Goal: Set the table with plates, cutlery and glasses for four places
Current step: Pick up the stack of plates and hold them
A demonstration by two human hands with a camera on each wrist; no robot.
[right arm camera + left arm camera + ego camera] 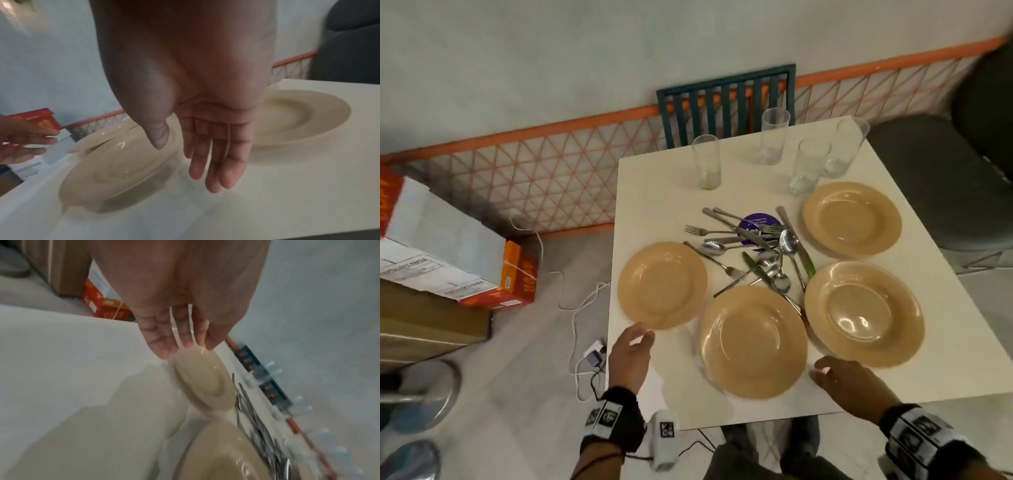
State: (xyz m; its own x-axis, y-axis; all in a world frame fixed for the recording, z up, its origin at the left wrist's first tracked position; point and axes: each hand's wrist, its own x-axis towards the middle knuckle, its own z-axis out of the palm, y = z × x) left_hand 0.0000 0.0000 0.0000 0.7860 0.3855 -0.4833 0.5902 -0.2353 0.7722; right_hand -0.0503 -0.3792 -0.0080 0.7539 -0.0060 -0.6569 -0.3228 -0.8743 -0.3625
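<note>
Motion-blurred cutlery (261, 421) beside plates (203, 378)

The left hand (180, 308) hangs with straight fingers (164, 348) above a tan plate (202, 379); a second plate (222, 456) lies at five o'clock.

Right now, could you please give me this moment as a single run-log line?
plates: four out | cutlery: piled centre | glasses: four grouped far side | left hand: open | right hand: open
</note>
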